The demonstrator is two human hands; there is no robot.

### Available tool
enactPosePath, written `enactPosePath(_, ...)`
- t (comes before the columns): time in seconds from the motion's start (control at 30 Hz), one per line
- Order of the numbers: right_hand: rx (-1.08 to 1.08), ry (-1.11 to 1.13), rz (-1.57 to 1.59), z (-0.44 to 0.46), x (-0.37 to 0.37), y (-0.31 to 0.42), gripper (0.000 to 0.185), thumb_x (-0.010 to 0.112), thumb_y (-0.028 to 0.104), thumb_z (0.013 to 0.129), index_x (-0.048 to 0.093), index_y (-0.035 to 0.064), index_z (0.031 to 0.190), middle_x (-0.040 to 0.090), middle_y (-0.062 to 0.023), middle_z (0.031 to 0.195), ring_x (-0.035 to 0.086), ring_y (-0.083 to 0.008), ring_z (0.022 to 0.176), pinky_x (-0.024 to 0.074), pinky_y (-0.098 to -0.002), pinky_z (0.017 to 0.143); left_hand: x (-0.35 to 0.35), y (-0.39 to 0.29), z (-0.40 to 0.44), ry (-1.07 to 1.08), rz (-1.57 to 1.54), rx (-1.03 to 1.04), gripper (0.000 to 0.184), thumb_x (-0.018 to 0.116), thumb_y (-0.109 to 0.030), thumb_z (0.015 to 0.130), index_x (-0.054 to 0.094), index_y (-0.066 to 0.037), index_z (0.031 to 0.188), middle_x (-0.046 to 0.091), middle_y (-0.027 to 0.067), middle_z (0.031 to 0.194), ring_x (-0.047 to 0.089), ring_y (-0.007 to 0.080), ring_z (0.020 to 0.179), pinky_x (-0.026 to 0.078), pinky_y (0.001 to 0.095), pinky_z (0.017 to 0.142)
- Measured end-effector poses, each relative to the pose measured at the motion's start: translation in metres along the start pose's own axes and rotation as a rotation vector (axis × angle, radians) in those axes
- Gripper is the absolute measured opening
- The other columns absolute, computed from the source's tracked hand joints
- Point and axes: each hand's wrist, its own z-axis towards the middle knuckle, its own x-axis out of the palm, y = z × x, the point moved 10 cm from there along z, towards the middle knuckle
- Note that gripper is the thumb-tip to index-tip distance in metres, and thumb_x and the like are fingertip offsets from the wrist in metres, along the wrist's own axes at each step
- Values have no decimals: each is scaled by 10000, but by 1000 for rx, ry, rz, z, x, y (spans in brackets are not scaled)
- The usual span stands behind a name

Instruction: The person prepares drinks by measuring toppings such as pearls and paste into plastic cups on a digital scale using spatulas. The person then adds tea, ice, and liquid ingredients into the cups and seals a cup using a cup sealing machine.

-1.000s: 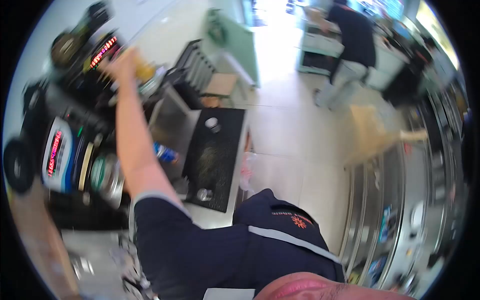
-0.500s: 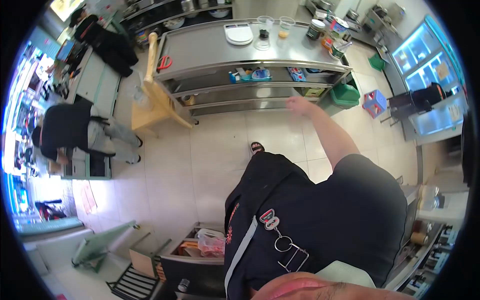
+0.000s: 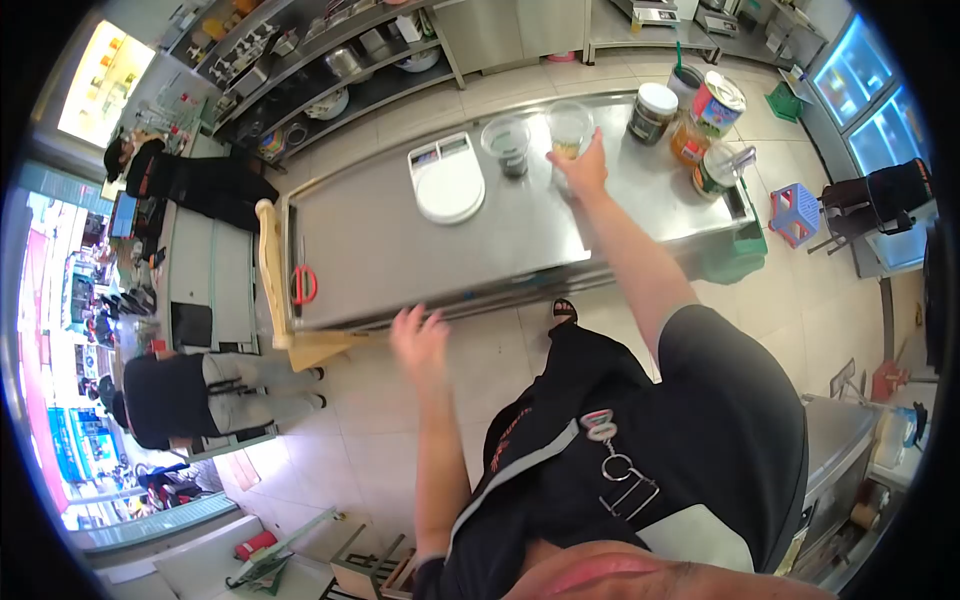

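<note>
My right hand reaches over the steel table, its thumb and fingers on either side of a clear plastic cup with something yellowish in its bottom. Just left of it stands another clear cup with dark contents. A white kitchen scale sits further left. Off the table's near edge, my left hand hangs in the air with its fingers spread, slightly blurred and holding nothing. Red-handled scissors lie at the table's left end.
Jars, a tin and a container with a clear scoop crowd the table's right end. A wooden chair touches its left end. Two people work at the left counter. A blue stool stands at the right.
The view has moved closer to the table. My right hand has gone from beside the shelves up to the cup with yellowish contents. My left hand has come into view.
</note>
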Motion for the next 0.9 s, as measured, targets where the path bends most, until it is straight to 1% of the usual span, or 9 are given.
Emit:
enactPosePath(0.1, -102, 113, 70, 16, 38, -3, 997, 901, 340, 665, 335, -17, 1404, 543, -206, 1332, 567, -328, 1202, 461, -398, 987, 162, 76, 96, 168, 178, -173, 916, 754, -128, 846, 150, -17, 1526, 321, 198, 1524, 415, 317, 1343, 421, 412, 1058)
enactPosePath(0.17, -39, 207, 603, 25, 45, -9, 938, 903, 307, 674, 349, 0, 1366, 573, -181, 1273, 581, -321, 1185, 487, -418, 961, 215, 106, 139, 214, 315, -141, 974, 796, -146, 811, 148, -3, 1524, 315, 220, 1522, 403, 334, 1352, 396, 429, 1081)
enactPosePath(0.2, -34, 182, 591, 35, 29, -11, 938, 903, 307, 674, 349, 0, 1366, 573, -181, 1273, 581, -321, 1185, 487, -418, 961, 233, 105, 160, 137, 482, -49, 1025, 829, -164, 774, 147, 16, 1518, 308, 240, 1519, 388, 343, 1362, 367, 437, 1101)
enactPosePath(0.27, 40, 582, 1037, 31, -2, 29, 914, 871, 278, 725, 317, 48, 1413, 580, -167, 1248, 613, -303, 1140, 511, -431, 938, 263, 117, 189, 105, 636, 45, 1077, 863, -183, 737, 147, 34, 1512, 301, 259, 1516, 373, 351, 1373, 339, 446, 1122)
enactPosePath(0.33, 82, 654, 1197, 30, -64, 56, 941, 868, 303, 727, 302, 74, 1443, 582, -173, 1242, 621, -321, 1123, 521, -440, 934, 285, 108, 215, 98, 721, 426, 1140, 881, -185, 699, 118, 66, 1508, 338, 259, 1482, 383, 374, 1376, 339, 456, 1125)
enactPosePath(0.47, -2, 734, 1452, 10, -178, 91, 886, 803, 374, 800, 291, 159, 1490, 594, -161, 1196, 660, -342, 1028, 556, -455, 862, 324, 133, 252, 369, 203, 107, 928, 828, -58, 751, 183, -6, 1415, 468, 250, 1351, 522, 338, 1226, 446, 454, 1042)
enactPosePath(0.57, 41, 573, 1451, -14, -247, 80, 781, 739, 393, 858, 315, 197, 1484, 599, -149, 1152, 668, -342, 985, 569, -452, 813, 399, 82, 203, 812, -86, 88, 840, 797, -177, 818, 234, -70, 1433, 492, 235, 1327, 570, 327, 1157, 537, 427, 936)
enactPosePath(0.67, -11, 297, 1413, -43, -320, 52, 724, 660, 402, 913, 288, 200, 1501, 592, -172, 1136, 669, -342, 964, 567, -454, 812, 495, -2, 75, 1224, -283, -152, 892, 424, -722, 918, 218, -95, 1518, 528, 232, 1231, 644, 327, 1022, 583, 483, 816)
enactPosePath(0.9, -50, -128, 1397, -186, -448, -1, 913, 751, 410, 828, 223, 128, 1518, 563, -217, 1207, 656, -388, 1020, 571, -438, 841, 549, -44, -199, 1947, -688, -912, 970, 420, -761, 891, 203, -59, 1525, 573, 245, 1157, 678, 351, 820, 583, 453, 633)
